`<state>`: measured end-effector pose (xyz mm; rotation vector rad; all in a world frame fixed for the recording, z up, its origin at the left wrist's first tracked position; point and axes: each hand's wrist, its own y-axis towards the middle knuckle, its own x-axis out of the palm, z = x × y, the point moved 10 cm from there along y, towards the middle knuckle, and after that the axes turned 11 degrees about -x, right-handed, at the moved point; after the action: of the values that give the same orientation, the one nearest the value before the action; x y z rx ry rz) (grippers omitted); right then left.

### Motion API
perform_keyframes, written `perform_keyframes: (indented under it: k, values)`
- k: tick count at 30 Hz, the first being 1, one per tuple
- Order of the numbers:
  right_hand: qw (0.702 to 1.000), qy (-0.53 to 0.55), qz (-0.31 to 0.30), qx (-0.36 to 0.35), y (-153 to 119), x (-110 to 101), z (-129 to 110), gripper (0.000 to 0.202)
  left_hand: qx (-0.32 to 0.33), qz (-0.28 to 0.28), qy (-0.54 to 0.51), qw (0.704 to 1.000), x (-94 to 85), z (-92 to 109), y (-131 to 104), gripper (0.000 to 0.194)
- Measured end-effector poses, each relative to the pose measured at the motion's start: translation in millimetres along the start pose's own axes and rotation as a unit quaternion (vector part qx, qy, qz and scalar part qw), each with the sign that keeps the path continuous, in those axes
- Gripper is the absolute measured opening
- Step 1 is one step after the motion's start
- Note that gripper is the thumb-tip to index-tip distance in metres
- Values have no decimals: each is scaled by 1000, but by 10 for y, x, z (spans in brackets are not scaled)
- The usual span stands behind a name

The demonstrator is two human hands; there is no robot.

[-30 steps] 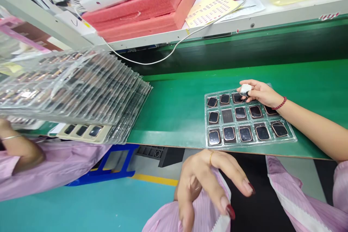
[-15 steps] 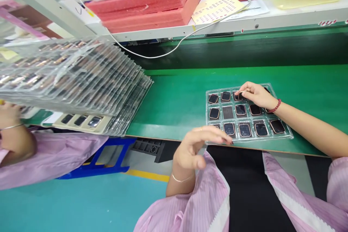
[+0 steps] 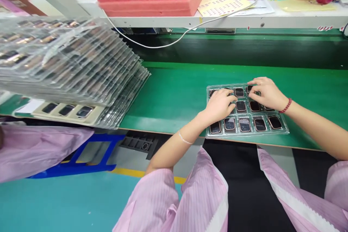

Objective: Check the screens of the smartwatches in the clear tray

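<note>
On desk [image 3: 171,98], by near edge: clear tray [image 3: 247,135], long axis left-right, with watches [image 3: 240,106]. Right hand [image 3: 268,92], fingers curled, at back-row watch [image 3: 249,88]; left hand [image 3: 219,104], fingers bent, over tray's left end. Cannot tell if either grips.

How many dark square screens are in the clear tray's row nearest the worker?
5, left to right in the tray: first screen, second screen, third screen, fourth screen, fifth screen. All show; the left hand and right hand partly cover rows behind.
</note>
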<state>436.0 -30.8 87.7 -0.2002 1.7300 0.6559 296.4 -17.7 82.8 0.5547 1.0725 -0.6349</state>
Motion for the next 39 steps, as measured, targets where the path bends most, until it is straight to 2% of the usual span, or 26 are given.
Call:
perform_keyframes:
  k: [3, 6, 9, 11, 12, 14, 16, 18, 21, 23, 27, 31, 36, 39]
  values:
    - [997, -29, -75, 10, -245, 51, 126, 18, 2, -10, 56, 998, 200, 133, 188, 30]
    - [997, 4, -77, 21, -431, 99, 111, 18, 17, -7, 57, 998, 336, 229, 259, 37]
    - [993, 111, -44, 14, -457, 98, 45, 14, 43, -7, -72, 996, 362, 251, 296, 21]
    - [973, 229, -6, 34, -382, 84, 81, 19, 24, 5, -219, 975, 297, 130, 380, 13]
    - [953, 297, 20, 61, -329, 89, 146, 24, -2, 7, -297, 955, 274, 22, 442, 12]
    - [891, 424, 78, 140, -220, 156, 335, 30, -68, -3, -438, 897, 281, -226, 576, 15]
    - [823, 517, 122, 204, -114, 281, 489, 32, -125, -27, -541, 831, 328, -432, 675, 22]
    - [771, 576, 142, 232, -12, 402, 560, 36, -165, -48, -614, 770, 372, -579, 714, 32]
    - [721, 640, 138, 226, 81, 520, 554, 39, -181, -82, -694, 692, 417, -664, 692, 43]
    - [703, 665, 133, 214, 81, 546, 536, 39, -174, -93, -719, 666, 425, -668, 660, 46]
    - [683, 688, 137, 203, 23, 555, 529, 49, -155, -100, -716, 673, 424, -622, 613, 48]
    - [684, 686, 135, 209, 3, 572, 506, 45, -145, -113, -705, 685, 450, -568, 592, 54]
    - [672, 703, 125, 197, 30, 565, 428, 44, -130, -121, -700, 691, 458, -552, 588, 50]
    - [681, 697, 118, 194, 29, 562, 426, 47, -128, -128, -697, 694, 466, -545, 581, 52]
